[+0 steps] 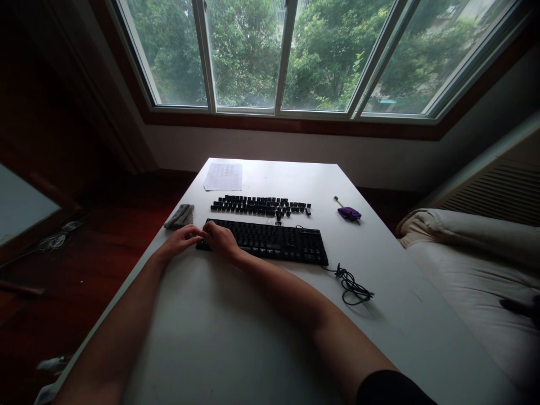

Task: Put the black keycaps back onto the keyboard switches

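A black keyboard [278, 242] lies across the middle of the white table [236, 337]. Both my hands meet at its left end. My left hand [182, 238] rests at the keyboard's left corner with its fingers curled together. My right hand [220, 238] lies on the leftmost keys, fingers bent down onto them. What the fingertips pinch, if anything, is too small to make out. Behind the keyboard, loose black keycaps [260, 205] are laid out in rows.
A grey cloth [180, 216] lies left of the keycaps, a sheet of paper [223, 176] at the far edge. A purple item with a small tool [348, 212] sits to the right. The keyboard's cable [352, 286] coils on the table. A bed [472, 264] stands right.
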